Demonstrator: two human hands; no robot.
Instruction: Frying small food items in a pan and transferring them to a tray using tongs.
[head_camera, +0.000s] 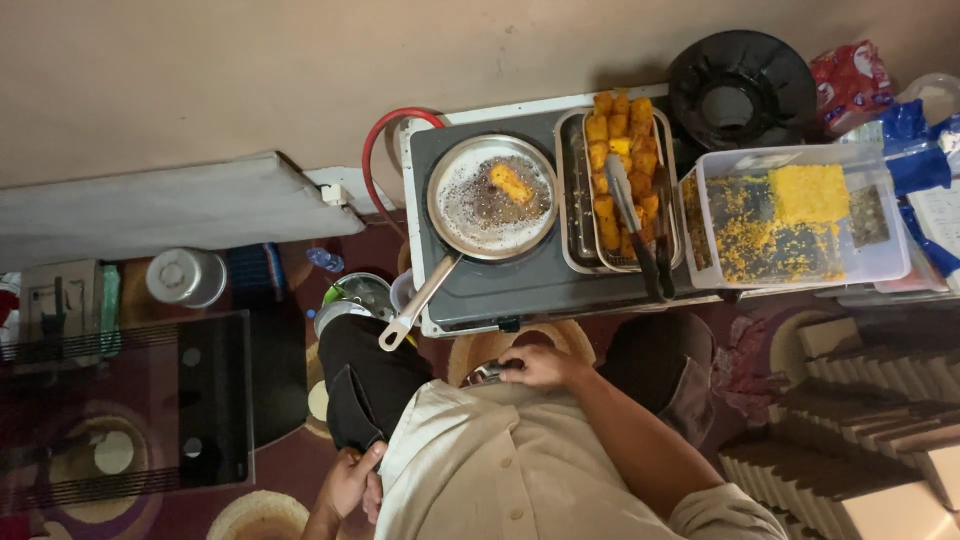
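My right hand (542, 366) is in front of my belly, just below the stove's front edge. Its fingers are closed on a small shiny metal object (484, 374), most of it hidden by my shirt. My left hand (350, 484) rests on my left thigh, on the dark trousers, holding nothing. On the grey stove top (520, 285) sits a round frying pan (462, 210) of bubbling oil with one yellow breaded piece (511, 184) in it. The pan's long handle (415, 305) points toward my left knee.
Right of the pan, a metal tray (573, 200) with a rack holds several fried yellow pieces (622, 130), with tongs (632, 215) lying across them. A clear tub (890, 255) of yellow crumbs stands further right. A red hose (372, 150), a metal pot (186, 277) and a dark glass panel (215, 400) lie left.
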